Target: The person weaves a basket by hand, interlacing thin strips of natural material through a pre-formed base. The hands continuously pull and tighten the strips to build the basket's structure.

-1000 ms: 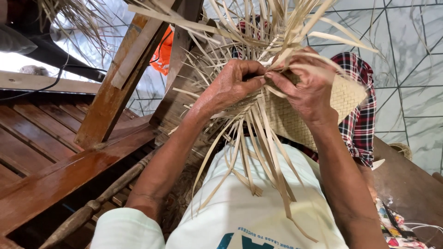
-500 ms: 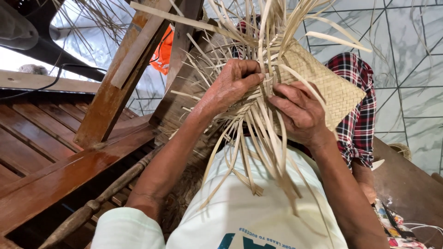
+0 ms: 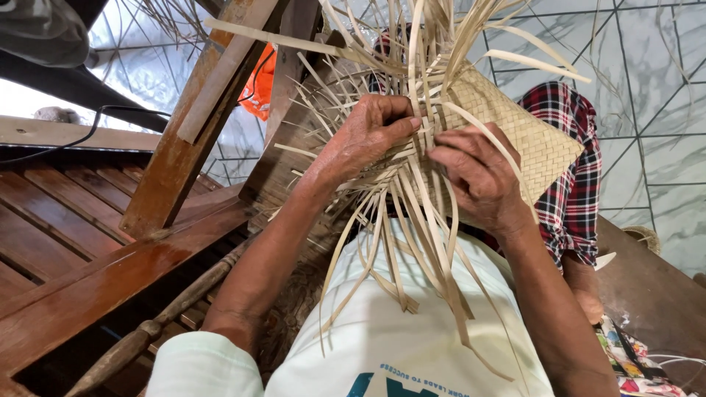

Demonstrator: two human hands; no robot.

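The woven mat (image 3: pixel 515 132) has 1 tight finished panel, held up over the lap; many loose strips (image 3: pixel 397 242) remain unwoven. Left hand (image 3: pixel 368 136) and right hand (image 3: pixel 474 176) pinch strips at its edge.

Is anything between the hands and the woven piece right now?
Nothing visible stands between them. The left hand and the right hand both grip the woven mat at its unfinished edge, fingers pinching the loose straw strips that hang over the white shirt.
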